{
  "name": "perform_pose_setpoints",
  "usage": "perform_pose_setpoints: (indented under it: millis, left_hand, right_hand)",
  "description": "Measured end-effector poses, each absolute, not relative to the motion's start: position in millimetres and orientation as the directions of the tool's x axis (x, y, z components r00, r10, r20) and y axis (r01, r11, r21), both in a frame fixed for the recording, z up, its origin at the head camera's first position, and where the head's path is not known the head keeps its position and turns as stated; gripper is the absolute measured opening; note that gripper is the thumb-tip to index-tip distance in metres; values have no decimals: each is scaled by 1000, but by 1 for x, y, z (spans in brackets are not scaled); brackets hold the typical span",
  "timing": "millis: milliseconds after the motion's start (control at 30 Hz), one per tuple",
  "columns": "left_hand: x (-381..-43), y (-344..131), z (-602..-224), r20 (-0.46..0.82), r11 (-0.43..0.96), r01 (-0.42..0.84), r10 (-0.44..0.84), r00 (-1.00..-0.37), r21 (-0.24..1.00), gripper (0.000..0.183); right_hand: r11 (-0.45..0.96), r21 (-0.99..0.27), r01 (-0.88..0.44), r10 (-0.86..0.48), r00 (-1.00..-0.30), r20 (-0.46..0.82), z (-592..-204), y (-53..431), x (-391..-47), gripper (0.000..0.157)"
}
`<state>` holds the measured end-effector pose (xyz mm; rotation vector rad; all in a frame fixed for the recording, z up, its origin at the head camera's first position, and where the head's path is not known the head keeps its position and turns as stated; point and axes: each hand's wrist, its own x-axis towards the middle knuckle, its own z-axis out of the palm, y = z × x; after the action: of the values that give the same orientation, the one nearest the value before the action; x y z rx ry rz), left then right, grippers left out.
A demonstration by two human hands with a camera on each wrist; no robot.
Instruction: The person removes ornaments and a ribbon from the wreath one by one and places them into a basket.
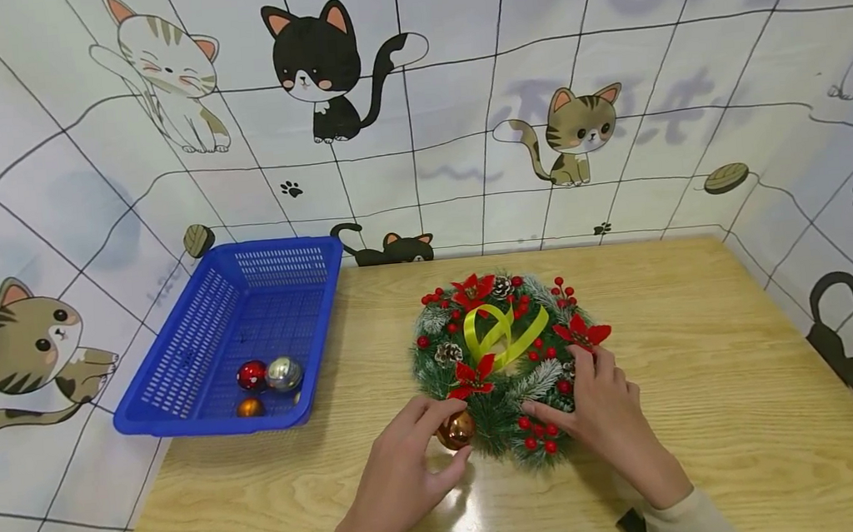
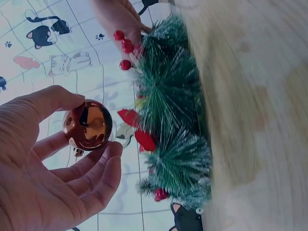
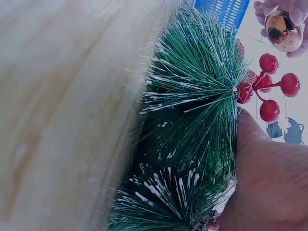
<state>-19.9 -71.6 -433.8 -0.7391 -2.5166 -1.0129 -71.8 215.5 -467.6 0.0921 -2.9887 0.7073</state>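
Observation:
My left hand (image 1: 405,468) pinches a shiny copper-coloured Christmas bauble (image 1: 456,431) between thumb and fingers, just off the front left edge of a green Christmas wreath (image 1: 490,428). The left wrist view shows the bauble's small metal cap pointing down, with a gap between bauble and wreath. My right hand (image 1: 611,418) grips the wreath's right side, its thumb over the greenery near some red berries (image 1: 537,434). In the right wrist view that thumb presses beside the berries; the other fingers are mostly hidden. Red poinsettias, pinecones and a yellow ribbon (image 1: 481,349) decorate the wreath.
On the left of the wooden table (image 1: 703,344) stands a blue plastic basket (image 1: 206,425). Inside it lie a red bauble (image 1: 250,376), a silver bauble (image 1: 284,373) and an orange bauble (image 1: 250,407). Cat-patterned cloth (image 1: 452,114) hangs behind and along both sides.

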Motion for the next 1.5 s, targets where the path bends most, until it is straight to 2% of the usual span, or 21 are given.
perform_pose_setpoints:
  millis: [333,567,1033,1333,1500]
  left_hand:
    - [-31,-98,-429,505,661,528,252,-826,534,57]
    - [-36,-128,-423,534,693,486,170,-828,533,55]
    - [-43,-172,-406,591,755,440,87,-802,486,59]
    - [-45,-193,-404,599,757,418,44,-799,503,58]
    - [-44,-204,-402,585,760,387,11,-811,522,57]
  right_hand:
    - [876,-476,-72,-57,-997,46,-469,217,-76,115]
    - [833,-548,-73,-86,-996,2,-466,225,-75,112]
    - [789,-594,-158,-154,-986,57,-469,248,-88,118]
    - [791,-592,-153,-142,-988,66,-468,253,-90,103]
    - [815,-560,-150,-123,-989,85,-467,253,-90,100]
